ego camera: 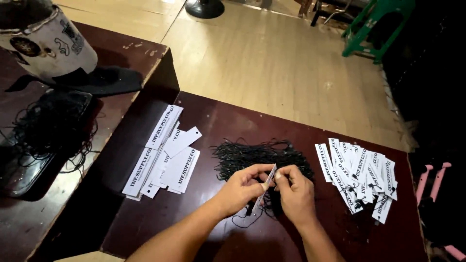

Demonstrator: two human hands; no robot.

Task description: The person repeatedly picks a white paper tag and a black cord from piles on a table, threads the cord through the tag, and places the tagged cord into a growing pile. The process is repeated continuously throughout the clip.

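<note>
**K:** Left hand (241,187) and right hand (294,190) meet over the dark table (204,213), fingertips pinched shut on one white tag (265,188). Tag is held edge-on between them, tilted, top end near the thumbs.

**R:** String on it?

**K:** Can't tell if it's through the hole. A thin black string (245,222) loops out below the hands onto the table. Too small to see where it ends.

**R:** What's around?

**K:** String bundle (257,156) just behind the hands, touching or nearly. Bare tags (162,153) stacked loosely to the left, near the table edge. Strung tags (358,177) fanned out to the right. Further left, a second table (29,228) with a black tangle (51,127) and a white bucket (48,41).

**R:** Risks?

**K:** My read: the hanging loop could snag the bundle, since they sit so close, and drag more strings out. Grip is fingertip-only on a thin card, so a slip drops it into the bundle. Left stack sits close to the edge; an elbow sweep could push some off.

**R:** Light?

**K:** Dim. Black string on dark wood is hard to see, so a missed hole looks likely.
</note>
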